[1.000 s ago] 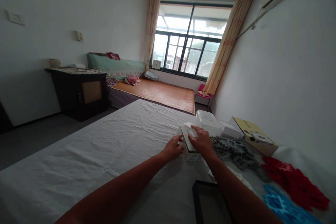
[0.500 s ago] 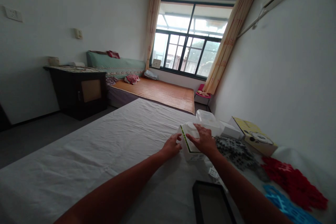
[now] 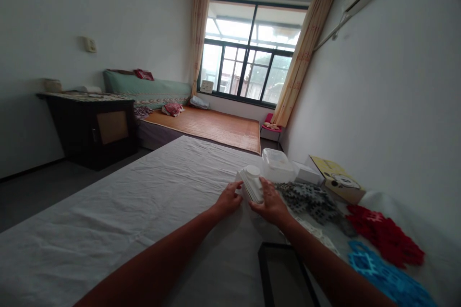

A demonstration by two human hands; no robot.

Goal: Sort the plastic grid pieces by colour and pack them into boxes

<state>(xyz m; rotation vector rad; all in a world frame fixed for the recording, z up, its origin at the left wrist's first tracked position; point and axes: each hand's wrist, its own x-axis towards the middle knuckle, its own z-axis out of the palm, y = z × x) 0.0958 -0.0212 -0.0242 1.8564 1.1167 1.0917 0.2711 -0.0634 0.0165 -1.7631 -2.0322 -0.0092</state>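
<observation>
A white box with a green edge and a round white cap (image 3: 251, 183) stands on the white sheet of the bed (image 3: 151, 211). My left hand (image 3: 229, 198) rests against its left side with the fingers curled onto it. On the box's right side lies my right hand (image 3: 269, 203), fingers wrapped round the near edge. Both forearms reach in from the bottom of the view.
Behind the box sit a clear plastic container (image 3: 276, 164), a small white box (image 3: 307, 172) and a yellow cartoon box (image 3: 336, 183). Grey (image 3: 308, 197), red (image 3: 383, 233) and blue (image 3: 382, 276) foam tiles lie right. A black frame (image 3: 284, 276) lies near. A dark cabinet (image 3: 93, 127) stands left.
My right hand slid from the top of the white box down to its near right side. The box now looks tilted, and the view shifted slightly right.
</observation>
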